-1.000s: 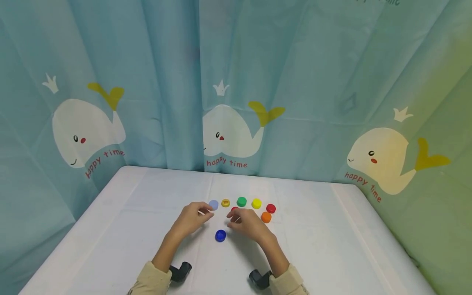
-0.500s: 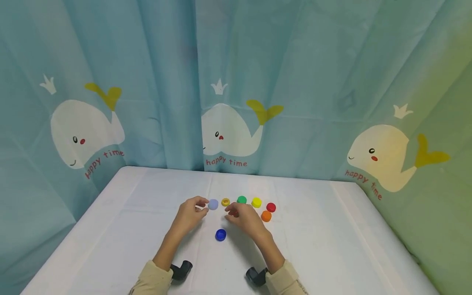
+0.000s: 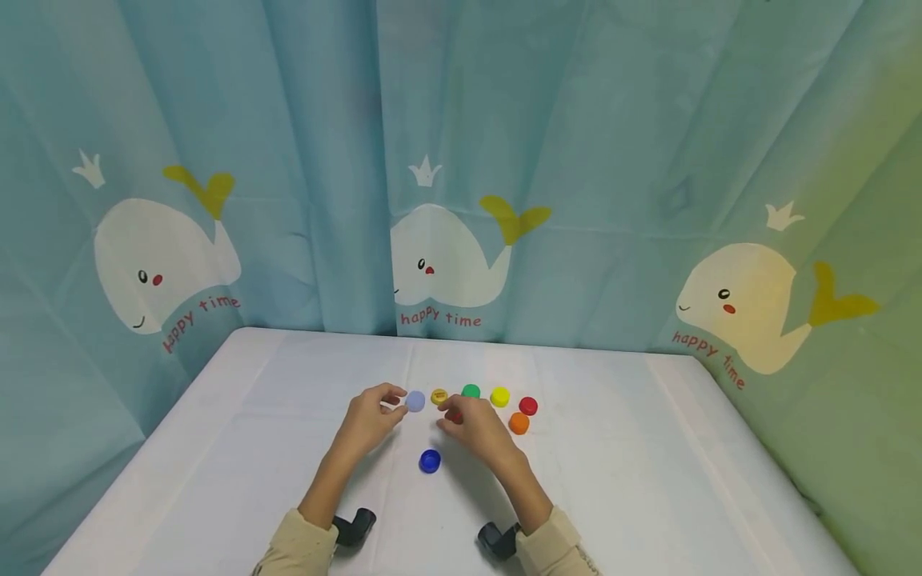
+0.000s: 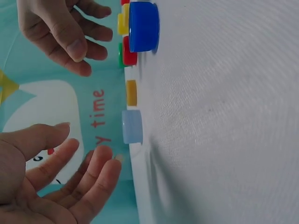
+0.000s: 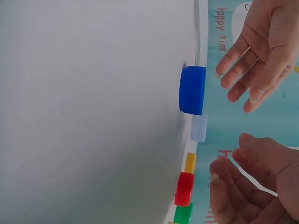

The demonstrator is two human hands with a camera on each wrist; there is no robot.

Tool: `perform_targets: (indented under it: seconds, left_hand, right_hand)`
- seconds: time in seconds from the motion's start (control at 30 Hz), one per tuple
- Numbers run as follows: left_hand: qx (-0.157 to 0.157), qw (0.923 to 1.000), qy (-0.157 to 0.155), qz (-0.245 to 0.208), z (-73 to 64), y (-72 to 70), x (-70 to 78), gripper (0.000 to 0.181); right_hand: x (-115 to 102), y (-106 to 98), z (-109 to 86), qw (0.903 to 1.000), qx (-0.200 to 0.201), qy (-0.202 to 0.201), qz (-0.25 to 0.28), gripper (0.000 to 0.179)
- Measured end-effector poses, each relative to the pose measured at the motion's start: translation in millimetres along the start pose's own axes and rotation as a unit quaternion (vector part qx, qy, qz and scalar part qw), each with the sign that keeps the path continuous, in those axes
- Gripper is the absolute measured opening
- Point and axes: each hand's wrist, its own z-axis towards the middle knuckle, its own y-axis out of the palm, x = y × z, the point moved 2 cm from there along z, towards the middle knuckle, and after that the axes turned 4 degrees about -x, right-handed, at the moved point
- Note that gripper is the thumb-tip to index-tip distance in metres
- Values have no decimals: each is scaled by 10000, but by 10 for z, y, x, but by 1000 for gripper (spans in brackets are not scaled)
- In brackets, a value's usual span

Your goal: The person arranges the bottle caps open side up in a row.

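My left hand (image 3: 369,418) hovers over the table with loosely bent fingers and nothing between them, just left of a pale blue bottle cap (image 3: 414,402). Facing it, my right hand (image 3: 475,430) hangs empty above a red cap (image 4: 130,51), which it partly covers in the head view. Nearer the front, a dark blue cap (image 3: 430,462) lies with its hollow side up, between the two forearms. A gold cap (image 3: 438,397) and a green cap (image 3: 471,391) lie just beyond the hands. Both wrist views show a gap between the fingers and the tabletop.
To the right of my right hand lie a yellow cap (image 3: 500,397), a second red cap (image 3: 528,406) and an orange cap (image 3: 519,423). The white table (image 3: 648,464) ends at a blue curtain (image 3: 612,160) printed with whales. Black wrist mounts (image 3: 354,528) sit below the forearms.
Both hands have shifted slightly, the left one a little left and away from the pale blue cap, the right one a little left and farther back. The caps lie where they were.
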Motion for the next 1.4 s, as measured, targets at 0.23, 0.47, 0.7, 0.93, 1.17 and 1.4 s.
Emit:
perform_targets:
  seconds: [0.23, 0.47, 0.7, 0.93, 1.17, 1.4]
  left_hand:
    - [134, 9992, -311, 230, -18, 7, -43, 25]
    - [38, 9984, -382, 407, 29, 17, -45, 25]
    - [51, 9983, -267, 517, 54, -11, -39, 24]
    - [42, 9978, -232, 619, 69, -28, -63, 23]
    - [58, 9969, -248, 750, 107, 11, -88, 22]
    - [157, 9957, -20, 917, 167, 30, -69, 21]
  right_hand:
    - [13, 20, 37, 9999, -14, -138, 41, 23]
    - [27, 6, 104, 9999, -58, -89, -71, 23]
    - [39, 21, 182, 9997, -116, -126, 201, 20]
    - [10, 91, 252, 9993, -227, -47, 295, 20]
    - [-33, 113, 289, 9992, -354, 128, 145, 22]
    - [-96, 59, 338, 9995, -244, -57, -165, 22]
